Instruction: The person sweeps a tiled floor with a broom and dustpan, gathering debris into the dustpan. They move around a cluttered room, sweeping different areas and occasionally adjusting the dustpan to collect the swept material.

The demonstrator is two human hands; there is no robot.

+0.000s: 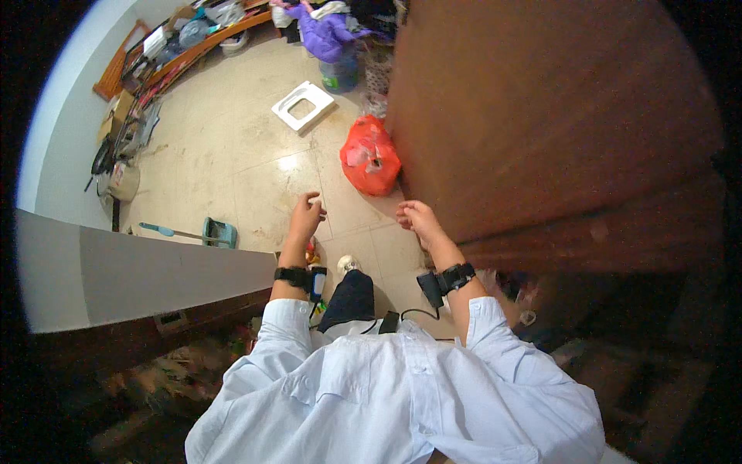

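My left hand [308, 213] hangs in midair over the tiled floor, fingers loosely curled and apart, holding nothing. To its right, my right hand [417, 216] is also open and empty, beside a large brown wooden door or panel [556, 131]. Beyond both hands, a red plastic bag [369, 158] of unclear contents lies on the floor against the wooden panel. Farther forward lies a white square frame-like piece [290, 93] with an opening. My foot in a light shoe [348, 264] shows below my hands.
A low grey wall [154, 274] borders my left, with a blue dustpan [219, 232] behind it. Clutter, including a cardboard box [116, 116], lines the left wall. A wooden shelf [205, 45] with bags runs along the back. A purple jacket [323, 31] rests over a water jug [336, 75].
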